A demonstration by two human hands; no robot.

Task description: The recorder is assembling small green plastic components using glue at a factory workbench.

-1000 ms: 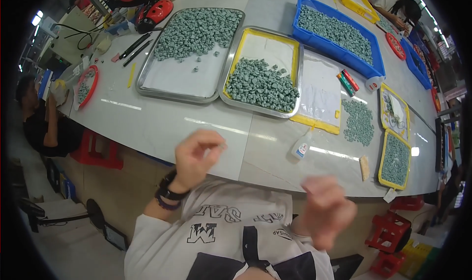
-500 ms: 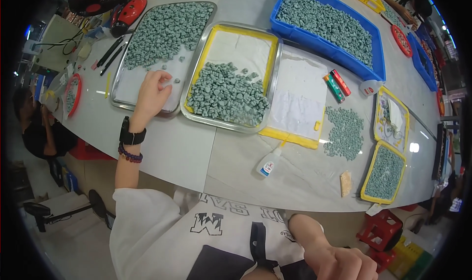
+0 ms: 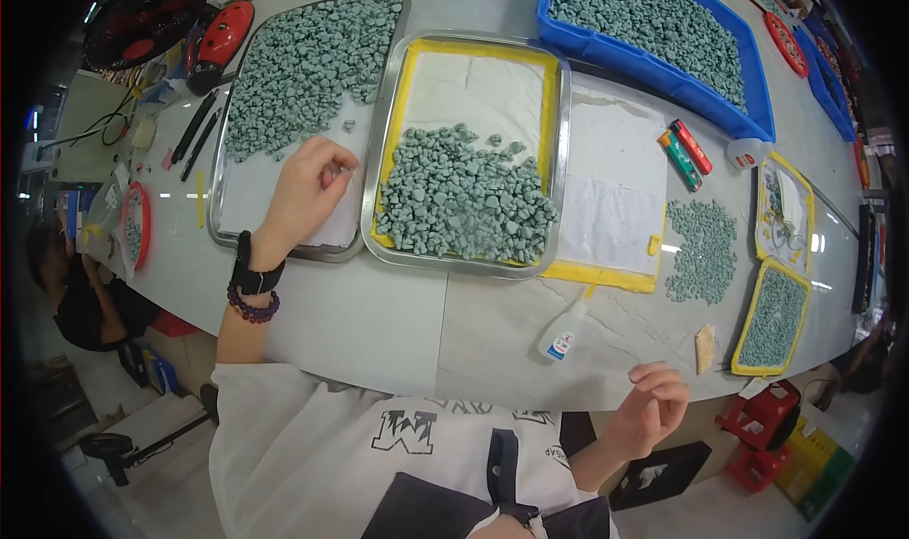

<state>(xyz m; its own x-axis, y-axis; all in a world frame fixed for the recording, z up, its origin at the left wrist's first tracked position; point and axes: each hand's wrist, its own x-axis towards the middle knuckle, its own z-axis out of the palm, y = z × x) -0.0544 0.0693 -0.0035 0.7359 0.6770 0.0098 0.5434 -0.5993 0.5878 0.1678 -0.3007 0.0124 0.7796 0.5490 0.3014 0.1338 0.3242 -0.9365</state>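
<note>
My left hand (image 3: 308, 191), with a dark wristband and beaded bracelets at the wrist, is over the near part of the left metal tray (image 3: 241, 198). Thumb and forefinger are pinched together on what looks like a small grey-green stone, mostly hidden by the fingers. Beyond it a heap of grey-green stones (image 3: 308, 70) fills the far part of that tray. Close by on the right, a second metal tray (image 3: 454, 266) with a yellow-edged white lining holds more stones (image 3: 464, 198). My right hand (image 3: 651, 411) is raised at the table's front edge, fingers loosely bent and apart, holding nothing.
A blue bin (image 3: 653, 61) of stones stands at the back right. Right of the trays are a white yellow-edged board (image 3: 606, 208), a glue bottle (image 3: 565, 331), two lighters (image 3: 684, 156), loose small stones (image 3: 701, 250) and small yellow trays (image 3: 772, 317). Another person (image 3: 76, 283) sits at far left.
My right hand has risen from the lower edge to the table's front edge, its fingers loosening. My left hand has stayed over the left tray, fingertips closing together. The view has shifted slightly.
</note>
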